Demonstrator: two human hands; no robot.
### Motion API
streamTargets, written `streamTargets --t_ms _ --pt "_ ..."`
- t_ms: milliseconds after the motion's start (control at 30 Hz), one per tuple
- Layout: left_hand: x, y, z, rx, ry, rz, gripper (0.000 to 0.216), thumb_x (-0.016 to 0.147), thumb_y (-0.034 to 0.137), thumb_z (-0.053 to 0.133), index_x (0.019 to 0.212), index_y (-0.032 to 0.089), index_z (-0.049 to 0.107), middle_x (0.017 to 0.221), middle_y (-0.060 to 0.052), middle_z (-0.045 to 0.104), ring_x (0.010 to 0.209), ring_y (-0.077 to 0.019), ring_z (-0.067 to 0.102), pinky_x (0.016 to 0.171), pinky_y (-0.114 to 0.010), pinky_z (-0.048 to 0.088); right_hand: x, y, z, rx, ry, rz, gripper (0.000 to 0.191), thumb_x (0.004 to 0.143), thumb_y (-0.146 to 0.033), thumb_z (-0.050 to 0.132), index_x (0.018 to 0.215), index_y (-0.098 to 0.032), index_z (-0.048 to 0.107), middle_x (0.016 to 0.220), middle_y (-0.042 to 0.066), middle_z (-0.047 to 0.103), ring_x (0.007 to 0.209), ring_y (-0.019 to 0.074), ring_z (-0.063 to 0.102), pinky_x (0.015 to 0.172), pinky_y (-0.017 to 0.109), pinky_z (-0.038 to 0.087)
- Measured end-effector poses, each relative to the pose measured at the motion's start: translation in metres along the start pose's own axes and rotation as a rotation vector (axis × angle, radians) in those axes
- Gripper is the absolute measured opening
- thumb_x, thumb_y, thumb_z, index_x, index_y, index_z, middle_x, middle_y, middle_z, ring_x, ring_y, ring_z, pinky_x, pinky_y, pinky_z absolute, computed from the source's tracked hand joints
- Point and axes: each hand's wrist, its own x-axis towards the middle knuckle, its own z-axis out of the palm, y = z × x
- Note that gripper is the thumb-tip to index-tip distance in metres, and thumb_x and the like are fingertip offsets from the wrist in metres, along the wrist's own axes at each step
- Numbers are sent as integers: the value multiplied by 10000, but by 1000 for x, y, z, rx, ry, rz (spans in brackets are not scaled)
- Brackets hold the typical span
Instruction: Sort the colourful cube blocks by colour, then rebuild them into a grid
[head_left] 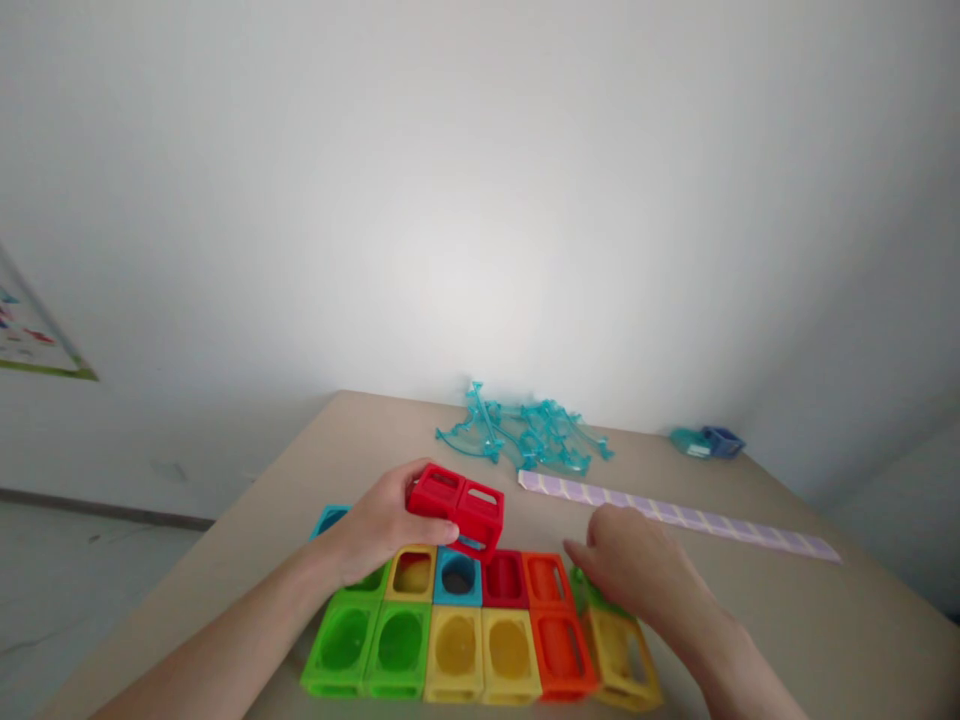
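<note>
My left hand (pixel 386 520) is closed around a red double-cube toy block (pixel 459 510), thumb across its near face, holding it above the back row of blocks. Below sits a two-row group of hollow cube blocks with window openings: green (pixel 399 650), yellow (pixel 455 650), blue (pixel 459 577), dark red (pixel 504 578) and orange (pixel 561 650). At the group's right end, my right hand (pixel 637 560) is closed on a green-and-yellow double block (pixel 622 660), which is tilted and slightly blurred. Its fingertips are partly hidden behind the hand.
Translucent teal curved track pieces (pixel 532 435) lie heaped at the back of the table (pixel 750 620), against the wall. A lilac checked strip (pixel 675 513) runs diagonally across the right side. A teal piece (pixel 690 442) and a dark blue block (pixel 722 442) stand at the far right corner.
</note>
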Motion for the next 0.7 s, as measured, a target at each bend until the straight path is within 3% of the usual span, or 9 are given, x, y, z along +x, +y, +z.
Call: streamTargets --t_ms 167,267,333,400,500,700 --pt "1 -1 1 -84 11 -20 380 622 103 815 949 134 624 896 -73 739 787 -198 689 749 -323 545 -3 -20 -6 163 89 -15 411 877 -355 504 505 -201 585 558 126 636 532 241 611 520 324 360" --pt "2 0 3 -211 -1 -16 366 622 82 803 946 115 635 878 -87 739 779 -216 696 781 -375 548 -9 -34 -11 378 174 -179 309 897 -328 488 665 -208 652 689 80 675 654 210 625 616 312 414" --pt "3 2 4 -265 2 -5 375 609 72 806 944 105 641 866 -93 739 777 -223 698 783 -382 548 -14 -44 -11 495 135 -365 172 865 -306 546 787 -217 670 822 61 686 796 208 626 715 301 439" --pt "3 3 5 -284 13 1 374 596 63 809 930 102 644 862 -95 740 772 -222 697 771 -372 549 -18 -52 -8 524 30 -463 113 833 -287 588 782 -215 658 827 52 670 818 206 608 725 293 438" --pt "3 4 5 -288 15 -1 348 596 53 803 901 107 644 848 -87 739 749 -215 694 749 -360 549 -19 -58 -2 521 -88 -461 108 818 -271 614 732 -208 632 747 31 637 745 191 580 659 279 420" --pt "4 1 4 -304 13 17 326 614 49 794 901 110 652 834 -77 737 755 -210 693 771 -363 546 -14 -57 1 701 -92 -480 127 733 -167 687 701 -209 572 881 7 616 841 170 577 746 265 449"
